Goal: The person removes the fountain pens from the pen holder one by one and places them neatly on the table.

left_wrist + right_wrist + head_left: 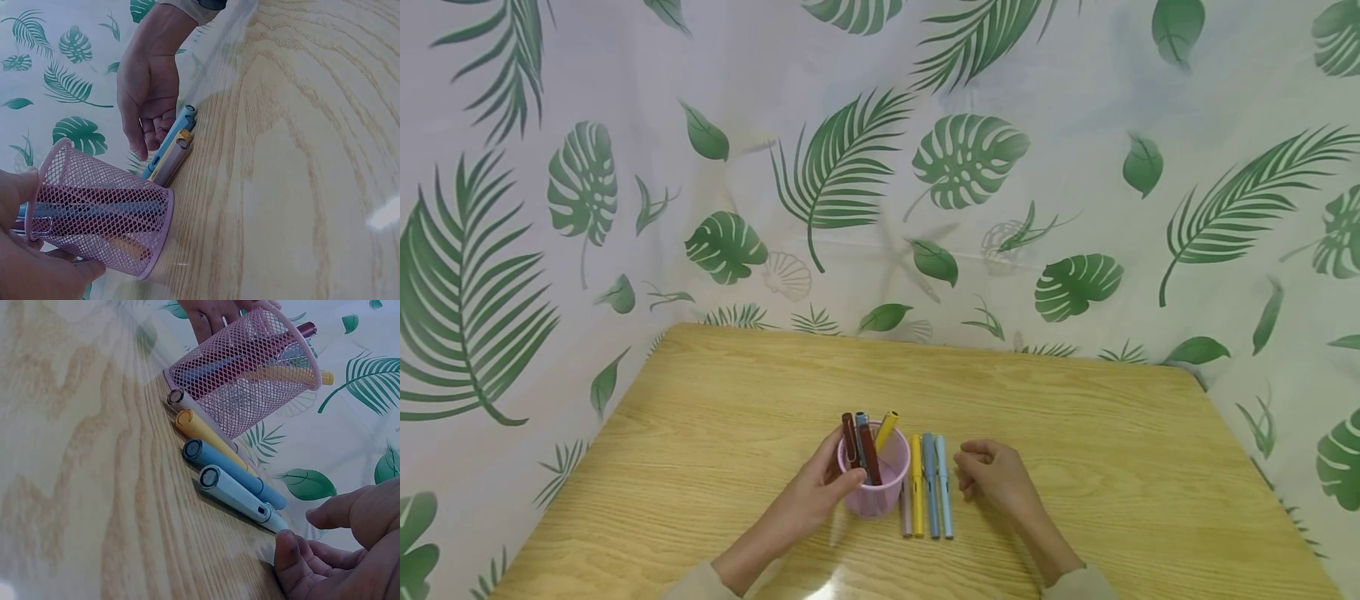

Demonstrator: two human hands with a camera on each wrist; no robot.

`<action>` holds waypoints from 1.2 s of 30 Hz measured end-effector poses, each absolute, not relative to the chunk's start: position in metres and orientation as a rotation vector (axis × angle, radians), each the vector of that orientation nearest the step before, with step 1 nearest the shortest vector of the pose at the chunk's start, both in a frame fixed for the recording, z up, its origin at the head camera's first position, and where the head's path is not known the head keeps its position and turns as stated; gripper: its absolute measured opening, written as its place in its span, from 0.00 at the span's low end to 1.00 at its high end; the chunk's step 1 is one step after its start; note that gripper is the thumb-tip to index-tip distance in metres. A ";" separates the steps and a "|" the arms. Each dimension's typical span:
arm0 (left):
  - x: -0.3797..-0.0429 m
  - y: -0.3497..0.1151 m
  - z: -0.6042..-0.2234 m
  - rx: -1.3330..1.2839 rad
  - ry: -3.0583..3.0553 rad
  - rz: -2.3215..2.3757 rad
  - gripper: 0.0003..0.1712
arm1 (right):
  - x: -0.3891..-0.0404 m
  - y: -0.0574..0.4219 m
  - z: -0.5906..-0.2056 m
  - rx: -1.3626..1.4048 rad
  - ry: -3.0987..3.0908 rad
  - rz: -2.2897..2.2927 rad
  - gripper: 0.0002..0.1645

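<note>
My left hand (808,497) grips a pink mesh pen cup (872,502) by its side, thumb at the rim. Inside stand two dark red pens (869,454), a yellow pen (887,428) and a blue pen (861,416). On the table just right of the cup, a pale mauve pen (907,518), another yellow pen (917,500), another blue pen (932,492) and a light blue pen (944,492) lie side by side. Beside the light blue one is my right hand (1000,479), fingers loosely curled and holding nothing. In the right wrist view its fingertips (286,547) appear close to that pen's far end.
The wood-grain table (737,400) extends around both hands. Behind it and along its sides hangs a white cloth (865,242) printed with green leaves. Light glares off the table's near edge (823,587).
</note>
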State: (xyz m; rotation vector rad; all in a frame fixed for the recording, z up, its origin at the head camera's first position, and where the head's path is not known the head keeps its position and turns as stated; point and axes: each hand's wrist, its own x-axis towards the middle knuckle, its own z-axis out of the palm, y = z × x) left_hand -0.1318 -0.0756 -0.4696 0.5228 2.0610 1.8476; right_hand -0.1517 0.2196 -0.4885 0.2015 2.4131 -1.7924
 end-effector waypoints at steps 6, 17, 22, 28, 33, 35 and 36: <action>-0.132 -0.075 -0.468 0.521 2.049 1.859 0.45 | -0.151 0.216 -0.487 0.192 2.464 -1.759 0.20; -0.132 -0.075 -0.470 0.527 2.066 1.849 0.44 | -0.154 0.198 -0.475 0.201 2.515 -1.715 0.18; -0.133 -0.075 -0.471 0.524 2.069 1.850 0.44 | -0.157 0.189 -0.469 0.117 2.470 -1.756 0.20; -0.133 -0.075 -0.471 0.512 2.060 1.860 0.45 | -0.157 0.175 -0.455 0.046 2.406 -1.817 0.21; -0.132 -0.075 -0.470 0.505 2.050 1.871 0.45 | -0.158 0.162 -0.446 0.002 2.424 -1.815 0.20; -0.132 -0.075 -0.470 0.505 2.048 1.872 0.45 | -0.159 0.158 -0.445 -0.017 2.425 -1.824 0.19; -0.132 -0.075 -0.470 0.506 2.049 1.871 0.45 | -0.160 0.156 -0.445 -0.027 2.426 -1.825 0.19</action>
